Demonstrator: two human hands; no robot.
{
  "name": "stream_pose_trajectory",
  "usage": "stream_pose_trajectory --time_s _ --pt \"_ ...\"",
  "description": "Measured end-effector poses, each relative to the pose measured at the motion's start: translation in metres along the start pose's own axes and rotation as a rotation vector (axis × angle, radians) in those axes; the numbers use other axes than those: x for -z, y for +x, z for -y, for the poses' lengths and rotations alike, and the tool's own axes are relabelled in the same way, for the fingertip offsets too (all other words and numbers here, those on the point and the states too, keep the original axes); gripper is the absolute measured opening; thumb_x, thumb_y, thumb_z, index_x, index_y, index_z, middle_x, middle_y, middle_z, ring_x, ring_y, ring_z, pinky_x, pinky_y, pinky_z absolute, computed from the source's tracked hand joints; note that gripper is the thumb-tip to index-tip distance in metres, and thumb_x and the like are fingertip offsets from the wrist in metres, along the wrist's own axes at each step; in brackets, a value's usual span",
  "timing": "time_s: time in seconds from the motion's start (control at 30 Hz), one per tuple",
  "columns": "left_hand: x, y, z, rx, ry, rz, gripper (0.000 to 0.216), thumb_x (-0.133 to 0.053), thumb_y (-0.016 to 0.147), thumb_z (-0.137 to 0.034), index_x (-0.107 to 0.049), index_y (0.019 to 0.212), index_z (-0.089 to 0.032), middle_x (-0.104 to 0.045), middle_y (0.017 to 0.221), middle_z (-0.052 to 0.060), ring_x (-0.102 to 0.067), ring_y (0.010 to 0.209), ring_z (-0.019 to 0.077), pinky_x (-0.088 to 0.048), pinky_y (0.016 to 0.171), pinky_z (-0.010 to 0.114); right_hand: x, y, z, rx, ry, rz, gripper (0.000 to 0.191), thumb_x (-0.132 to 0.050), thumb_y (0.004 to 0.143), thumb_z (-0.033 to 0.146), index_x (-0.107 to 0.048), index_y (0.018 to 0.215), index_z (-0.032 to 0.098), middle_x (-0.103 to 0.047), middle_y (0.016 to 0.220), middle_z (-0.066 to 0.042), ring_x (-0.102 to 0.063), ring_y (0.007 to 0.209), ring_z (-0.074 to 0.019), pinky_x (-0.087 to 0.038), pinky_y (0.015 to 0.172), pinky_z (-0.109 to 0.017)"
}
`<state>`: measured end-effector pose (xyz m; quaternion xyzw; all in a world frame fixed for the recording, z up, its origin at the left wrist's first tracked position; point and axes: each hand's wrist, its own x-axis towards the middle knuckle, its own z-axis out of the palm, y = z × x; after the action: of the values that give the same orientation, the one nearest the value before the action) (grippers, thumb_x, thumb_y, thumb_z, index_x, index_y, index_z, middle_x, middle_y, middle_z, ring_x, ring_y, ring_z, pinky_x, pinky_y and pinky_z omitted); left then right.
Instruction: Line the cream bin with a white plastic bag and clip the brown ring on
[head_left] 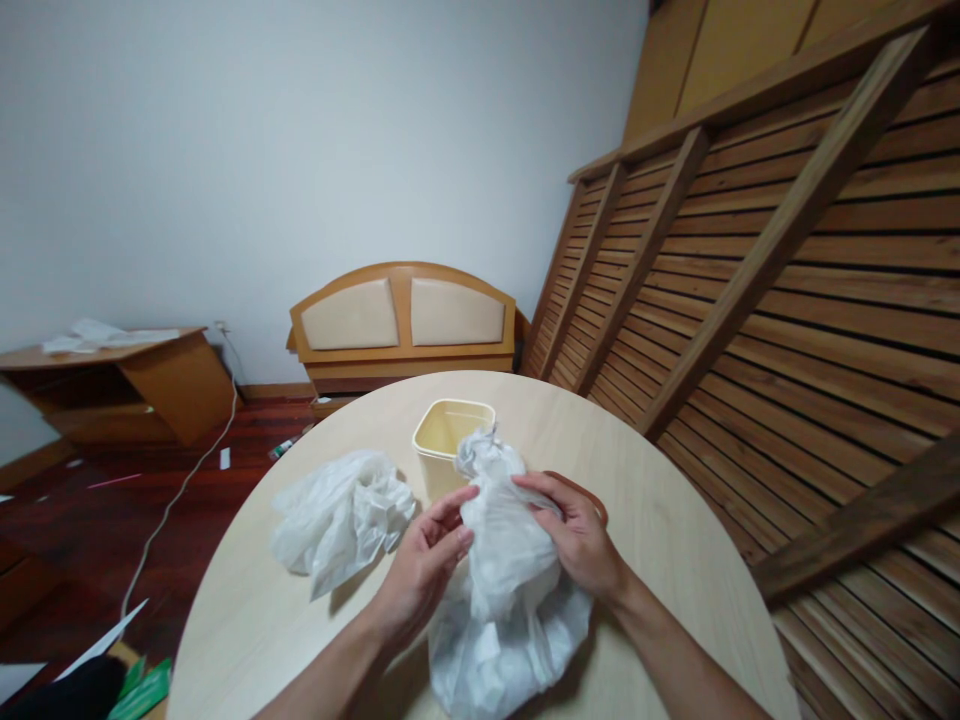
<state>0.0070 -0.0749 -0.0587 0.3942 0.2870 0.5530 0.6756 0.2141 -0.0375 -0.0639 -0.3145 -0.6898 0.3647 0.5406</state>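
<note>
A white plastic bag [510, 560] with a bunched, twisted top stands at the near side of the round table [652, 560]; pale contents show faintly through its lower part. From the left, my left hand [427, 555] pinches the bag's edge below the twist. My right hand [581, 535] grips the opposite side, thumb and fingers on the plastic. Just behind the bag is a cream, square-mouthed bin [431, 465], partly covered by the bag's top. Another crumpled white plastic bag [341, 515] lies to the left of my left hand.
A brown curved rim [581, 490] shows behind my right hand, mostly hidden. Wooden slatted panels [720, 280] lean along the right. A headboard [401, 310] stands beyond the table. On the left are a low desk [165, 370] and a floor cable [180, 490].
</note>
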Motion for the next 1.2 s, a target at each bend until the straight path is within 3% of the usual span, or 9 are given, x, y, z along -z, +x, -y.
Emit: stream_pose_trajectory --time_s 0.13,0.23,0.4,0.5,0.77,0.9,1.03,1.1,1.2 --pt "0.011 0.007 -0.006 -0.209 0.008 -0.211 0.052 -0.084 0.074 -0.033 -0.068 0.124 -0.03 -0.061 0.139 0.006 -0.063 0.119 0.0223 -0.052 0.098 0.03 0.009 0.003 -0.003 0.024 -0.026 -0.211 0.027 -0.058 0.093 0.027 -0.073 0.115 0.026 -0.071 0.122 -0.006 -0.065 0.114 -0.0222 -0.05 0.103 -0.037" --pt "0.014 0.007 -0.005 -0.367 0.12 -0.174 0.065 -0.082 0.078 -0.03 -0.057 0.137 -0.037 -0.044 0.156 0.003 -0.054 0.133 0.0246 -0.048 0.107 0.033 0.012 0.0 -0.001 0.01 0.051 -0.232 0.044 -0.057 0.095 0.033 -0.057 0.139 0.027 -0.061 0.14 -0.007 -0.058 0.127 -0.0236 -0.044 0.11 -0.041" --pt "0.008 -0.004 0.021 -0.267 0.352 0.136 0.089 -0.078 0.082 -0.032 -0.028 0.156 -0.035 -0.032 0.163 0.009 -0.037 0.147 0.0318 -0.034 0.12 0.049 0.004 -0.009 0.011 0.117 -0.083 0.23 0.066 -0.055 0.092 0.032 -0.037 0.154 0.025 -0.042 0.158 -0.009 -0.039 0.145 -0.0299 -0.032 0.119 -0.049" --pt "0.012 -0.006 0.034 -0.285 0.52 0.132 0.083 -0.076 0.084 -0.035 -0.033 0.155 -0.029 -0.031 0.163 0.01 -0.028 0.151 0.0322 -0.021 0.125 0.051 -0.002 -0.009 0.016 0.181 -0.304 0.459 0.084 -0.061 0.083 0.025 -0.025 0.159 0.024 -0.045 0.154 -0.012 -0.041 0.142 -0.0305 -0.032 0.118 -0.052" --pt "0.023 -0.002 0.015 -0.288 0.811 0.214 0.045 -0.054 0.098 -0.043 -0.056 0.139 -0.026 -0.056 0.146 0.01 -0.049 0.138 0.0294 -0.034 0.119 0.052 0.013 0.002 0.014 0.14 -0.665 0.475 0.087 -0.078 0.075 0.043 -0.04 0.152 0.024 -0.052 0.145 -0.014 -0.046 0.134 -0.0327 -0.035 0.113 -0.053" --pt "0.018 -0.004 0.006 -0.292 0.944 0.358 0.044 -0.051 0.099 -0.039 -0.053 0.14 -0.026 -0.059 0.142 0.01 -0.054 0.132 0.0273 -0.04 0.115 0.047 0.018 0.007 0.014 0.181 -0.624 0.538 0.046 -0.07 0.078 0.023 -0.064 0.125 0.023 -0.071 0.111 -0.008 -0.064 0.104 -0.0254 -0.046 0.097 -0.041" --pt "0.023 -0.001 0.001 -0.333 1.045 0.313 0.052 -0.058 0.093 -0.041 -0.049 0.141 -0.022 -0.058 0.141 0.014 -0.056 0.128 0.029 -0.043 0.111 0.047 0.029 0.009 0.016 0.118 -0.679 0.425 0.011 -0.062 0.079 0.019 -0.067 0.089 0.02 -0.071 0.088 -0.006 -0.064 0.087 -0.0247 -0.048 0.082 -0.037" --pt "0.026 0.002 0.0 -0.293 1.086 0.323 0.067 -0.068 0.086 -0.045 -0.044 0.144 -0.021 -0.054 0.145 0.015 -0.055 0.129 0.0313 -0.042 0.112 0.049 0.038 0.009 0.015 0.013 -0.682 0.318 0.007 -0.059 0.082 0.021 -0.065 0.086 0.02 -0.07 0.09 -0.007 -0.064 0.087 -0.0254 -0.049 0.079 -0.036" --pt "0.027 0.003 0.004 -0.153 1.158 0.347 0.093 -0.079 0.075 -0.049 -0.035 0.151 -0.021 -0.046 0.153 0.017 -0.047 0.137 0.0354 -0.036 0.116 0.054 0.049 0.008 0.012 -0.105 -0.595 0.199 0.023 -0.052 0.087 0.021 -0.064 0.107 0.021 -0.071 0.102 -0.007 -0.067 0.094 -0.0248 -0.05 0.084 -0.035"
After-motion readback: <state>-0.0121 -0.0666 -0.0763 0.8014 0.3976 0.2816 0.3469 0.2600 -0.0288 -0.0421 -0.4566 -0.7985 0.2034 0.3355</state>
